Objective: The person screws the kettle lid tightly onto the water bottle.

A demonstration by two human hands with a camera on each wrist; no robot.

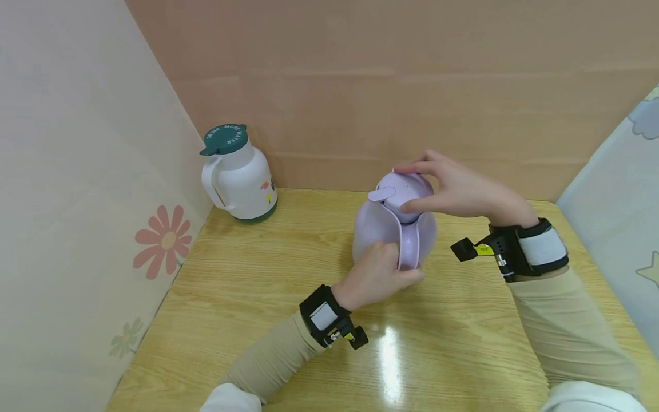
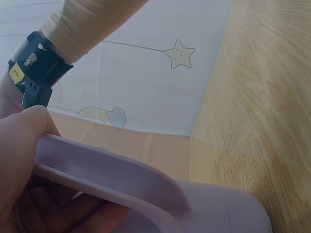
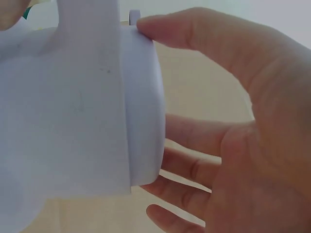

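Lilac thermal jug (image 1: 381,234) upright, centre of wooden table (image 1: 257,320). Left hand (image 1: 373,277) wraps handle (image 1: 409,246), near side. Right hand (image 1: 458,189) cups lid (image 1: 404,194) from above, fingers curled round rim.

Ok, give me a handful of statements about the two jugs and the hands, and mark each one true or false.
1. The left hand holds the handle of the lilac jug. True.
2. The right hand rests flat on the wooden table. False: its fingers are curled round the lilac jug's lid.
3. The white jug has a dark green lid. True.
4. The white jug lies on its side. False: it stands upright in the table's far left corner.
5. The two jugs touch each other. False: they stand apart, with bare table between them.
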